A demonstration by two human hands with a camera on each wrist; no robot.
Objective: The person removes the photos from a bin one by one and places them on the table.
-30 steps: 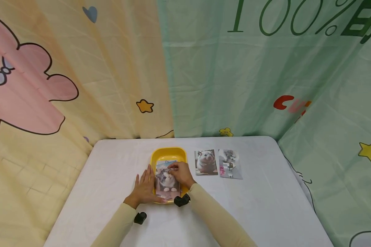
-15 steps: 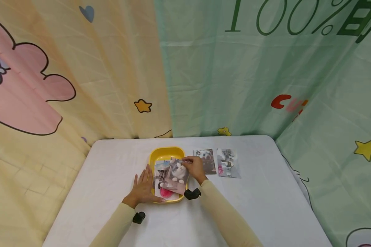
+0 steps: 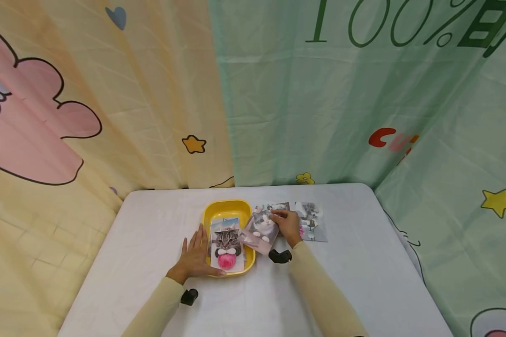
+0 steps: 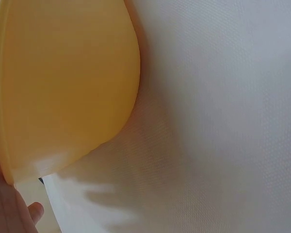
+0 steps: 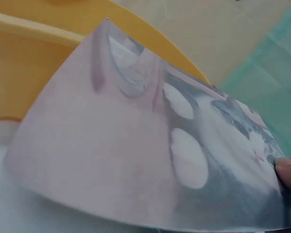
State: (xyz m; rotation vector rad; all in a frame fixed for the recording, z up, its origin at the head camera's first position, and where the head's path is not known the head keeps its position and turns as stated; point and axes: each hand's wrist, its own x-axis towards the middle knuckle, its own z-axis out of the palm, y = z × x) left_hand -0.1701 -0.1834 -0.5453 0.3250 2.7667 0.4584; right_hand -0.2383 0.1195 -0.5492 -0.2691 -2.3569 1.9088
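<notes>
Two bare hands are working over a white table (image 3: 354,281) in the head view. The left hand (image 3: 194,257) is resting against the left side of a yellow tray (image 3: 227,206), its fingers stretching out nearly straight and gripping nothing. The right hand (image 3: 288,225) is pinching a grey-and-white cat picture (image 3: 263,228), which is slanting across the tray's right rim. Inside the tray, a tabby picture (image 3: 227,243) with a pink ball is lying face up. Right of the tray, a mostly hidden picture (image 3: 283,206) is peeking out behind the right hand, and a far picture (image 3: 316,222) is lying just beside it. Pastel curtains (image 3: 270,93) are hanging beyond the table. The left wrist view is showing the tray's outer wall, with part of the left hand touching its edge. In the right wrist view, the thumb (image 5: 288,172) is pressing on the cat picture, which is bowing slightly; the tray is showing behind it.
</notes>
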